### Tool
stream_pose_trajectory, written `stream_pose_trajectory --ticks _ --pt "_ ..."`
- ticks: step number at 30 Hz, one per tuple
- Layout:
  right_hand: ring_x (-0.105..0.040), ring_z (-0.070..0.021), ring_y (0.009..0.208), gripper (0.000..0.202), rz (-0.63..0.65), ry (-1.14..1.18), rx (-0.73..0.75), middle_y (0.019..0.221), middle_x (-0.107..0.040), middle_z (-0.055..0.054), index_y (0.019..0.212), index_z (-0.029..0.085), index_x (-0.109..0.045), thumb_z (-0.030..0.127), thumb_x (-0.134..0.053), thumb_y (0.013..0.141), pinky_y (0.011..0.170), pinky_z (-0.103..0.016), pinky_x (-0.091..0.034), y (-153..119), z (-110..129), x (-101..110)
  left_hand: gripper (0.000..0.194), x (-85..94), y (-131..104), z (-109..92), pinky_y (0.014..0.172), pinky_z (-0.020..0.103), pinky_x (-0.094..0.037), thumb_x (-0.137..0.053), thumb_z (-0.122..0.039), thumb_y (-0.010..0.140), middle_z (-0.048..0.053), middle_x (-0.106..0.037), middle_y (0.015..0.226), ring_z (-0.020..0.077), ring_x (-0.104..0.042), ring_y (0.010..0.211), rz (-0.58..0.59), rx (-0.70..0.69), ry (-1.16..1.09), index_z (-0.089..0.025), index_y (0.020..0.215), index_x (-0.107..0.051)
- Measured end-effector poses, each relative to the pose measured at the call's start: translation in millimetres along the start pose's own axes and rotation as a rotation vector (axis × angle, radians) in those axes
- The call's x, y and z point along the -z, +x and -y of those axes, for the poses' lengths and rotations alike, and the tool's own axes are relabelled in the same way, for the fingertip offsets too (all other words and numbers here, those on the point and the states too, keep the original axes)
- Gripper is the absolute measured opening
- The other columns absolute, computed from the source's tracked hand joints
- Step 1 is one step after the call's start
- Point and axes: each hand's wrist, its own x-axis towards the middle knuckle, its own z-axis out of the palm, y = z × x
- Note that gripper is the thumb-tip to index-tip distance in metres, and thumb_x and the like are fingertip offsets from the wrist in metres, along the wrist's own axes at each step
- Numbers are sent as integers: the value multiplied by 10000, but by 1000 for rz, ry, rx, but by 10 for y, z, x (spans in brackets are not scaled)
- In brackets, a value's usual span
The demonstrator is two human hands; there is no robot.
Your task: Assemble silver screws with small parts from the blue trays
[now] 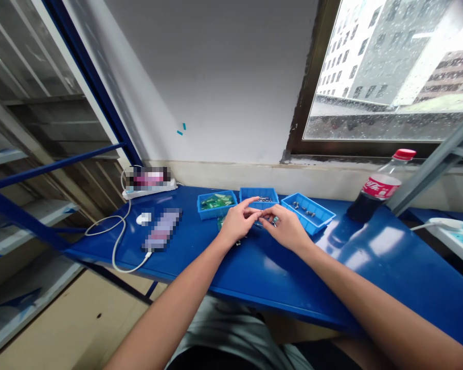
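Observation:
Over the middle of the blue table, my left hand (pixel 238 222) and my right hand (pixel 286 226) meet at the fingertips. The left thumb and fingers are pinched toward the right, the index finger arching above. The fingers of my right hand are curled closed, and a small shiny piece (pixel 275 221) shows among them. What is pinched between the fingertips is too small to name. Just beyond stand a blue bin (pixel 216 213) of green pieces (pixel 218 201), a middle bin (pixel 257 192) with thin metal parts, and a right bin (pixel 313 226) with several small metal parts.
A cola bottle (pixel 378 187) stands at the back right by the window. On the left lie a blurred phone (pixel 162 229) with a white cable (pixel 118 257), a white round object (pixel 143 219) and a white power strip (pixel 150 193). The blue table (pixel 250 280) ends near my lap.

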Motion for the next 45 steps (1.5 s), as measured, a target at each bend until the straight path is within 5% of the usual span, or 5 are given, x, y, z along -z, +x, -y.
stream_pose_trajectory --ticks 9,19,27,34,45 --pt "-686 -227 798 154 -12 -23 -19 897 -736 -55 1026 231 -743 334 -643 970 749 -370 -564 -8 29 2 410 -2 -6 -31 953 347 -622 -656 -227 952 62 -821 1088 226 -790 999 -61 -60 98 -206 1362 -666" --pt "-658 -281 956 238 241 -341 201 973 -775 -88 1053 234 -759 121 -566 968 830 -397 -565 -13 -145 -20 358 -2 -5 0 868 325 -621 -602 -270 985 50 -812 1046 212 -771 917 -104 -94 231 -201 1327 -682" --pt "-684 -231 849 295 34 -160 112 998 -716 -84 1156 213 -708 123 -528 939 796 -374 -576 5 -17 -3 302 6 -8 -26 758 293 -591 -585 -359 1003 36 -799 859 199 -746 762 -107 -54 267 -197 1206 -740" --pt "-706 -226 805 102 -75 114 -23 921 -730 -60 924 246 -733 305 -651 932 705 -358 -590 6 24 8 435 4 -55 -105 755 273 -589 -428 -452 1075 31 -802 858 188 -755 760 120 -56 122 -204 1152 -777" --pt "-731 -249 862 192 -39 176 -99 979 -778 -77 974 244 -753 407 -652 951 741 -376 -593 18 126 25 200 2 14 23 920 350 -629 -661 -229 919 76 -819 1055 224 -790 960 -24 -21 3 -186 1085 -763"
